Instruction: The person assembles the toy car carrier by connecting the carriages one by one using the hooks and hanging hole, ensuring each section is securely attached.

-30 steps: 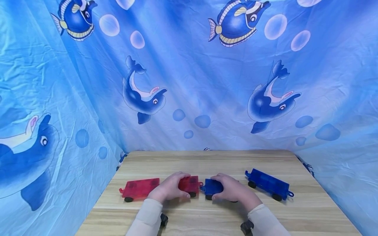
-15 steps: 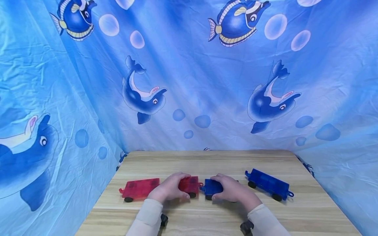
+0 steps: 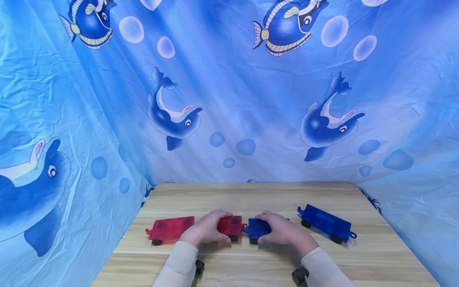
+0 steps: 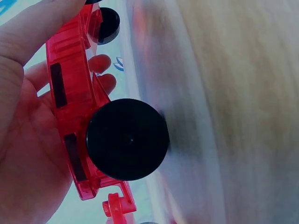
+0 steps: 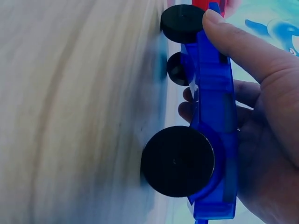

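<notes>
My left hand (image 3: 208, 227) grips a red toy train car (image 3: 234, 224) from above, thumb on the near side and fingers on the far side. Part of the car is hidden under the palm. My right hand (image 3: 283, 230) holds a blue toy train car (image 3: 259, 227) the same way. The couplings of these two cars meet between the hands. Another red car (image 3: 171, 228) lies in line to the left. In the left wrist view, a big black wheel (image 4: 127, 139) sits at the tabletop and a red hook (image 4: 117, 205) shows behind the held car.
A second blue car (image 3: 325, 224) stands apart at the right, angled, with a hook at one end and a ring at the other. The wooden table (image 3: 244, 267) is enclosed by a blue sea-print curtain (image 3: 229, 99) at the back and sides.
The red cars have shifted very slightly to the right toward the held blue car. Both hands keep their grips, and the far blue car stays put.
</notes>
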`<state>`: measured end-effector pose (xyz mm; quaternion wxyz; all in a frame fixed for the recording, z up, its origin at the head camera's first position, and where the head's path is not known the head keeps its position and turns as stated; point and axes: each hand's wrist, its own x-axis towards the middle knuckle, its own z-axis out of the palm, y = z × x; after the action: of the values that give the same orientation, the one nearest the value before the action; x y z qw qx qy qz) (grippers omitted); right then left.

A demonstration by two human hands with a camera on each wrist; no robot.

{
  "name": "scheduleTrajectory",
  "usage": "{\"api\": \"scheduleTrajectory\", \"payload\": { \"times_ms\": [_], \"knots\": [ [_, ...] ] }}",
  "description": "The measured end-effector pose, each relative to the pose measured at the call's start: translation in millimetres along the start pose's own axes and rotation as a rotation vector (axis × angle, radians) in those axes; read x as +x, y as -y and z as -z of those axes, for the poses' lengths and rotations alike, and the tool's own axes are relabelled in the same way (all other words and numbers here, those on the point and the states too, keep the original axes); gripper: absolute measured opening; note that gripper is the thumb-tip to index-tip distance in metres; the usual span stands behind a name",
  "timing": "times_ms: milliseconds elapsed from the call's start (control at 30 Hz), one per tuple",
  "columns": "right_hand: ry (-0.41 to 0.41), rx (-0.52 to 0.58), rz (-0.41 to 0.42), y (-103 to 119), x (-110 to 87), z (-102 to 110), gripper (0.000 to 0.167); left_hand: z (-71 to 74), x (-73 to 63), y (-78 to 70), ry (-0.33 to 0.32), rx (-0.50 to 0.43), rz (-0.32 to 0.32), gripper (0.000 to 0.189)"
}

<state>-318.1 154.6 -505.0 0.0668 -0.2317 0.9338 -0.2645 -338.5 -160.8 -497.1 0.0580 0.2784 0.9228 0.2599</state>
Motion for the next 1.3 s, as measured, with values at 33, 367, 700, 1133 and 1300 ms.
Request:
{"api": "scheduleTrajectory", "payload": {
  "times_ms": [33, 367, 700, 1133, 1300],
  "knots": [
    [0.003, -0.001, 0.004, 0.2, 0.2, -0.1, 0.083, 0.3, -0.2, -0.2, 0.001, -0.002, 0.002, 0.089],
    [-0.01, -0.011, 0.024, 0.8, -0.3, 1.0, 0.083, -1.3, -0.9, 0.5, -0.018, 0.08, -0.013, 0.088],
    [-0.013, -0.011, 0.028, -0.1, 0.7, -0.5, 0.084, -1.8, -0.7, 2.2, -0.034, 0.091, 0.007, 0.089],
    [-0.096, 0.005, 0.016, -14.4, -9.9, 7.4, 0.088, 4.1, -5.2, 4.5, -0.019, 0.073, 0.013, 0.085],
    [-0.188, -0.054, -0.02, -25.8, -23.4, 24.2, 0.076, 5.3, -4.6, 7.3, -0.015, 0.059, 0.007, 0.083]
  ]
}}
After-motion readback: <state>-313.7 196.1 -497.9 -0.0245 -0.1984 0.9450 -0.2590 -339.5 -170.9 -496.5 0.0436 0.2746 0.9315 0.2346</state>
